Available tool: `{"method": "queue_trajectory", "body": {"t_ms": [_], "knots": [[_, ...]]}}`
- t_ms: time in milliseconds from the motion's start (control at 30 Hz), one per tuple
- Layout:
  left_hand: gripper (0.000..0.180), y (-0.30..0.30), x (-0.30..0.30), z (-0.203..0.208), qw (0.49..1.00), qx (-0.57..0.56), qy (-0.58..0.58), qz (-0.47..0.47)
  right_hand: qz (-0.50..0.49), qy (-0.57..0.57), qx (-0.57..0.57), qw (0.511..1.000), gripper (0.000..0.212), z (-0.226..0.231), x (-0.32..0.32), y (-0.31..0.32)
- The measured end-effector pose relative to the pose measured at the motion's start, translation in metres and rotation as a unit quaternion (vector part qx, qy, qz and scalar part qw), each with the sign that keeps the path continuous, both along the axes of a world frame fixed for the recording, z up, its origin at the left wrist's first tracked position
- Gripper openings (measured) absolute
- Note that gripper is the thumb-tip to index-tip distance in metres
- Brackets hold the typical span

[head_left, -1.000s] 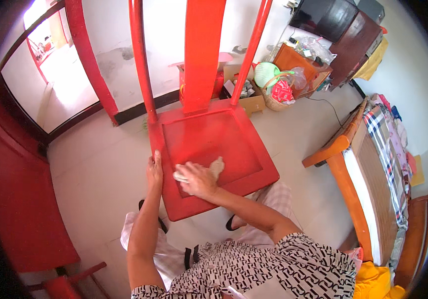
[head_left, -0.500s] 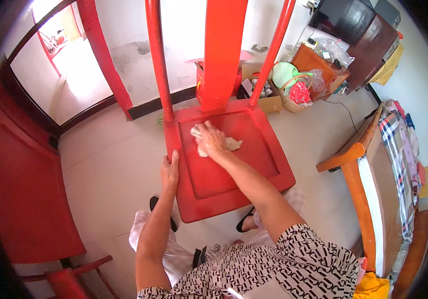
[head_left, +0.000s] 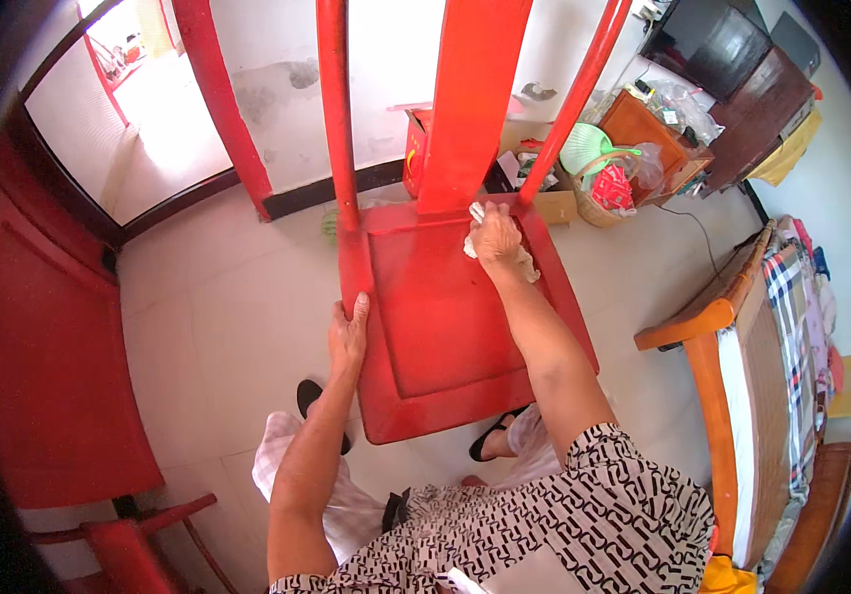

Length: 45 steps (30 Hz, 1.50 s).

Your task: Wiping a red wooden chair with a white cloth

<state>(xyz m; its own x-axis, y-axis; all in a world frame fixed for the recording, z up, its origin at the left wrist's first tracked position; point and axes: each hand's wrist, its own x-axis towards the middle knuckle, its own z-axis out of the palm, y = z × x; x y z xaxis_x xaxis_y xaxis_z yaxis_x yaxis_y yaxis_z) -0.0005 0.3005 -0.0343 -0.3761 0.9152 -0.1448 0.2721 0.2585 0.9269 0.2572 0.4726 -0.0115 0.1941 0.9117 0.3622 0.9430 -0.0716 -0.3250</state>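
Observation:
In front of me stands a red wooden chair (head_left: 445, 342), its square seat recessed in the middle and its tall slatted back at the far side. My right hand (head_left: 496, 238) presses a crumpled white cloth (head_left: 527, 265) onto the seat's far right part, close to the backrest; cloth sticks out on both sides of the fingers. The seat's left edge is gripped by my left hand (head_left: 349, 335), thumb on top and fingers wrapped over the side, their tips hidden.
A large red wooden piece (head_left: 59, 346) and another red chair (head_left: 133, 549) stand at left. Beyond the chair are a cardboard box (head_left: 554, 208) and a wicker basket (head_left: 596, 206) by a wooden cabinet (head_left: 633, 134). A wooden-framed bed (head_left: 732, 426) lies at right.
My right hand has slid the cloth across the seat, from its left-middle part to the far right. The left hand keeps its hold on the edge. The view has shifted slightly.

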Motion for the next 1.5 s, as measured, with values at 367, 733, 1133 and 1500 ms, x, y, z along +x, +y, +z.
{"method": "queue_trajectory", "body": {"t_ms": [367,733,1133,1500], "knots": [[0.1,0.005,-0.01,-0.001,0.996,-0.043,-0.036,-0.075,0.09,-0.018,-0.014,0.996,0.031,0.006,-0.085,-0.016],[0.086,0.001,0.0,-0.003,1.0,-0.008,0.006,-0.01,0.203,-0.091,-0.028,0.975,0.021,0.012,-0.106,-0.01],[0.089,0.003,-0.003,-0.009,0.999,0.001,-0.016,-0.028,0.231,-0.073,-0.036,0.97,0.024,0.016,-0.087,-0.03],[0.088,0.014,-0.002,-0.026,0.998,0.039,-0.035,-0.019,0.346,-0.008,-0.067,0.936,0.041,0.004,-0.008,-0.201]]}}
